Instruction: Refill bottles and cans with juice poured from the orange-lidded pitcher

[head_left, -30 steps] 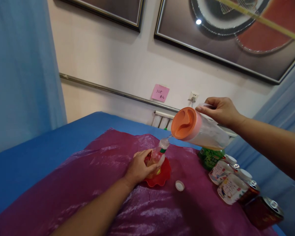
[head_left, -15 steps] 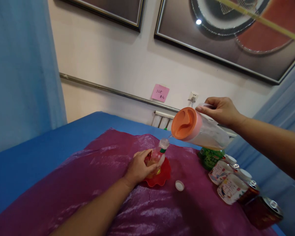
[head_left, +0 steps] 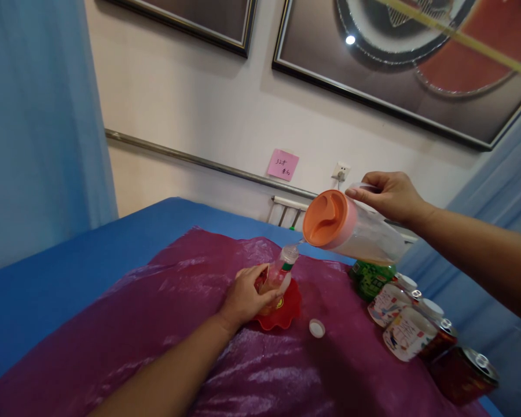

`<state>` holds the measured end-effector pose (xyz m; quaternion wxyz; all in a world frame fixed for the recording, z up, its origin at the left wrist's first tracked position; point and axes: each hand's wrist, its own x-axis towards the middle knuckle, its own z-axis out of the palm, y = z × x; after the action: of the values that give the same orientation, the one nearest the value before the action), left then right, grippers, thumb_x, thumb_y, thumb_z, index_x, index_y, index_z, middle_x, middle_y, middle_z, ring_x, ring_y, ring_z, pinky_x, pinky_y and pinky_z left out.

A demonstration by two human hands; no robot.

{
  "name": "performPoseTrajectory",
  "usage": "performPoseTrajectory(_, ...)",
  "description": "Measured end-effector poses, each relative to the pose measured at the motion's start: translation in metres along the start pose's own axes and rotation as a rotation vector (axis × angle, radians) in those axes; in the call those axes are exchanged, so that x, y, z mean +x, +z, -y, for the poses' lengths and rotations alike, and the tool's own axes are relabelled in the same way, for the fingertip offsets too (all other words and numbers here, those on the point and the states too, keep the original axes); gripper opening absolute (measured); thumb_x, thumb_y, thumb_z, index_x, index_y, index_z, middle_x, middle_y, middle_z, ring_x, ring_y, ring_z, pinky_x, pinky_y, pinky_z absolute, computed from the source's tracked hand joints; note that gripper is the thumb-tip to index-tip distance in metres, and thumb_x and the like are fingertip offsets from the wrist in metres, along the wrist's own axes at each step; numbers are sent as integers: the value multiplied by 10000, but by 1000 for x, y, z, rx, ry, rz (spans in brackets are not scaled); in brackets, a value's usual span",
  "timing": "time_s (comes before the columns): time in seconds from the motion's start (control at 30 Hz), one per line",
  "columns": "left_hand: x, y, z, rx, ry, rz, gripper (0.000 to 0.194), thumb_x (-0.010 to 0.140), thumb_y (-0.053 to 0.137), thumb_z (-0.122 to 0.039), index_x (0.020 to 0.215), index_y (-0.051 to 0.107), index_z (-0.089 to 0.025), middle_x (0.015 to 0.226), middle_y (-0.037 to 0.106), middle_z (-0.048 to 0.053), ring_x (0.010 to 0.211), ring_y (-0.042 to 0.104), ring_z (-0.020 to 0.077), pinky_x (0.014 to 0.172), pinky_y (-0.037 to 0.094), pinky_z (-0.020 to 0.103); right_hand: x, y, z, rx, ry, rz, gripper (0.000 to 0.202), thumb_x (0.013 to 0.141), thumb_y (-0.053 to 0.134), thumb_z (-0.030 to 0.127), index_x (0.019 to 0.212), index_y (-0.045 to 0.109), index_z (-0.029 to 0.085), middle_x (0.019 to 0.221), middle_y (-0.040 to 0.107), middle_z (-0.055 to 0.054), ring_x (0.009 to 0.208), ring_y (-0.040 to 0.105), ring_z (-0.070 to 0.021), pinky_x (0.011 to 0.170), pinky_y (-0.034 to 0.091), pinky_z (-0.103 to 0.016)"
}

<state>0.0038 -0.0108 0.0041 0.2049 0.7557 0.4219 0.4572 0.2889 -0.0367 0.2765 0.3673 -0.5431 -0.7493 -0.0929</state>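
Note:
My right hand (head_left: 389, 196) grips the handle of a clear pitcher (head_left: 364, 234) with an orange lid, tipped so its spout points down at the mouth of a small clear bottle (head_left: 281, 271). A thin stream runs from the spout into the bottle. Amber liquid lies in the low side of the pitcher. My left hand (head_left: 245, 299) is wrapped around the tilted bottle, which stands on a red scalloped dish (head_left: 286, 311). A white bottle cap (head_left: 316, 328) lies on the purple plastic sheet just right of the dish.
The purple sheet (head_left: 156, 324) covers a blue table (head_left: 47, 278). At the right stand a green bottle (head_left: 369, 279), two white-labelled bottles (head_left: 406, 333) and red cans (head_left: 464, 373). Behind are a wall rail, a pink note (head_left: 282, 164) and framed pictures.
Almost nothing has moved. Both hands hold their positions while the pitcher stays tipped over the bottle.

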Motion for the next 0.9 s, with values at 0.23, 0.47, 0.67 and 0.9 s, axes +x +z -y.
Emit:
performPoseTrajectory(0.23, 0, 0, 0, 7, -1, 8, 531, 708, 823, -395, 1194, 683, -233, 1206, 742, 81, 1110, 666, 297, 1012, 493, 467, 0, -1, 1, -10, -4, -5, 590, 736, 733, 712, 519, 442, 246, 515, 315, 46, 502, 281, -115, 473, 225, -297)
performPoseTrajectory(0.47, 0, 0, 0, 10, -14, 7, 564, 694, 836, -391, 1211, 683, -227, 1213, 740, 89, 1117, 666, 306, 1001, 501, 467, -1, 1, 0, 21, 15, -2, 591, 709, 738, 726, 517, 453, 246, 509, 323, 46, 501, 279, -114, 462, 215, -292)
performPoseTrajectory(0.67, 0, -2, -1, 10, -16, 11, 546, 710, 823, -411, 1211, 690, -241, 1200, 743, 86, 1110, 670, 308, 989, 511, 475, -2, 2, 2, 38, 36, 8, 581, 710, 739, 723, 522, 463, 247, 504, 331, 47, 489, 288, -114, 450, 221, -293)
performPoseTrajectory(0.9, 0, -1, -1, 6, -8, 1, 573, 712, 815, -465, 1225, 684, -244, 1220, 739, 90, 1129, 664, 314, 1003, 503, 491, -6, 12, -1, 88, 48, 9, 561, 710, 744, 699, 531, 469, 244, 513, 345, 40, 505, 298, -120, 467, 234, -287)
